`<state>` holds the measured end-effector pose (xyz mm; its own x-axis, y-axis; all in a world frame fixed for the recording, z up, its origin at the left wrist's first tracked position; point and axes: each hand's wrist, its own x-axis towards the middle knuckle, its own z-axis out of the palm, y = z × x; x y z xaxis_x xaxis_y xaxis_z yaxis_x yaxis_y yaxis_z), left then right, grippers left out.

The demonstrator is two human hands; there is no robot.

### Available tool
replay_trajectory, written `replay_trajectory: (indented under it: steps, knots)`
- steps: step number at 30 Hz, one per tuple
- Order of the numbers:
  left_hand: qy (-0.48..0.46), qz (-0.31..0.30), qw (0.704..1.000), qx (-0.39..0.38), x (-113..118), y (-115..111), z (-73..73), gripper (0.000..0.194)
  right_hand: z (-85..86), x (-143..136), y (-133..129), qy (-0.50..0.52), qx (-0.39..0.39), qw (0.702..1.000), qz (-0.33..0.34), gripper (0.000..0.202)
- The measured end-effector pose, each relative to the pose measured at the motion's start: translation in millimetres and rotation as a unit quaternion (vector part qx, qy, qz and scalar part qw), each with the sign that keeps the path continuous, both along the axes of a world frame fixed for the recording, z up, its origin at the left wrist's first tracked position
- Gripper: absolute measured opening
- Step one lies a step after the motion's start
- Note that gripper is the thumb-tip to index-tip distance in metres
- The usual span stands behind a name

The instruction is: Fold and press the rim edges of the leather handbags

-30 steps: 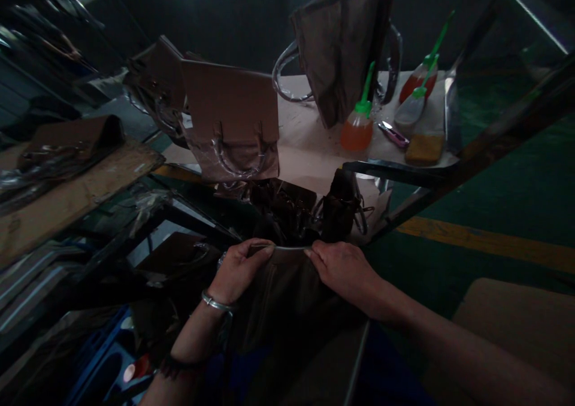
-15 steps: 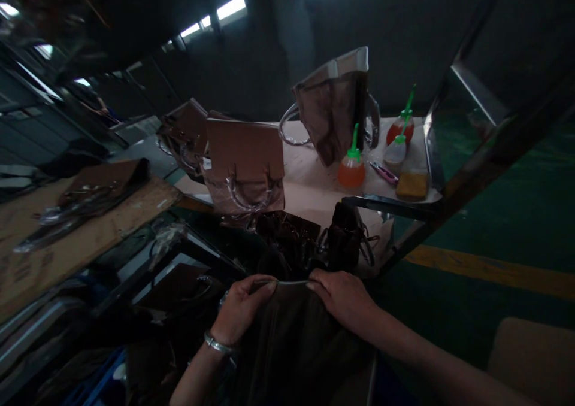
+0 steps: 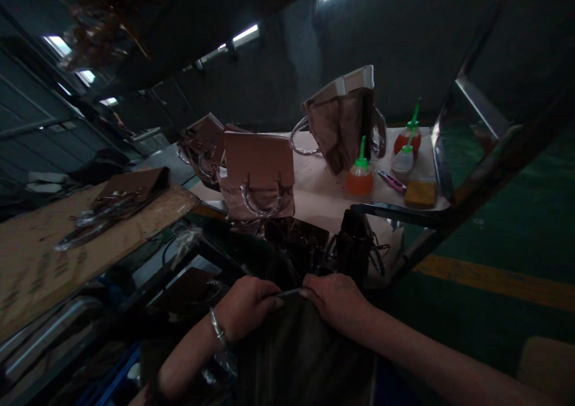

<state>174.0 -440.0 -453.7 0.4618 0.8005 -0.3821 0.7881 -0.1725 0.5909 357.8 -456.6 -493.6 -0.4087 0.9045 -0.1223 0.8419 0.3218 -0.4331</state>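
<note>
A dark brown bag is low in the middle of the view, close to my body, its top edge up between my hands. My left hand, with a silvery bracelet at the wrist, pinches that edge between thumb and fingers. Only a short way to the right, my right hand pinches the same edge. A thin strip of the rim shows between the two thumbs. The lower part of the bag is in deep shadow.
Ahead, a table bears a brown handbag, a tilted bag, a squeeze bottle of orange liquid, a pink cutter and a yellow sponge. Dark bags sit on a lower shelf. Left is a wooden board.
My hands have drawn closer together along the bag's edge, and my left wrist has turned. The view has shifted, so the table appears slightly lower and further right.
</note>
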Motion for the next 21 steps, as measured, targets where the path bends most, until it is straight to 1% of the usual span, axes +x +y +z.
replay_trajectory:
  steps: [3, 5, 7, 9, 11, 13, 15, 17, 18, 19, 21]
  knots:
    - [-0.023, 0.007, 0.999, -0.021, -5, -3, -2.0, 0.026, -0.1, -1, 0, -0.002, 0.016, 1.0, 0.017, 0.024]
    - [-0.027, 0.011, 0.999, -0.038, -8, -5, 1.3, 0.027, 1.0, -3, 1, 0.002, 0.034, 0.999, 0.033, 0.023]
    - [-0.035, -0.001, 0.998, -0.043, -7, -6, 6.4, 0.026, 3.5, -6, 3, 0.009, 0.046, 0.997, 0.053, 0.022]
    - [-0.038, -0.024, 0.998, -0.033, -5, -6, 10.4, 0.025, 6.4, -12, 5, 0.018, 0.051, 0.995, 0.08, 0.021]
    - [-0.017, -0.038, 0.999, -0.011, -3, -5, 11.3, 0.024, 9.1, -17, 7, 0.028, 0.054, 0.993, 0.099, 0.022]
    - [0.011, -0.028, 0.999, 0.013, -5, -5, 9.4, 0.024, 11.7, -21, 9, 0.049, 0.06, 0.992, 0.103, 0.024]
    - [0.014, -0.004, 0.999, 0.035, -10, -6, 6.2, 0.024, 14.5, -22, 6, 0.07, 0.091, 0.987, 0.11, 0.024]
    - [-0.004, 0.021, 0.999, 0.046, -17, -7, 3.4, 0.025, 16.7, -20, 0, 0.076, 0.132, 0.983, 0.104, 0.027]
    - [-0.012, 0.033, 0.998, 0.046, -21, -8, 2.6, 0.026, 16.9, -17, -5, 0.073, 0.139, 0.983, 0.091, 0.031]
    - [-0.019, 0.045, 0.998, 0.045, -25, -10, 2.2, 0.026, 16.4, -14, -10, 0.07, 0.13, 0.987, 0.071, 0.037]
    - [-0.028, 0.069, 0.996, 0.039, -32, -12, 2.9, 0.026, 12.9, -6, -20, 0.073, 0.07, 0.994, 0.037, 0.054]
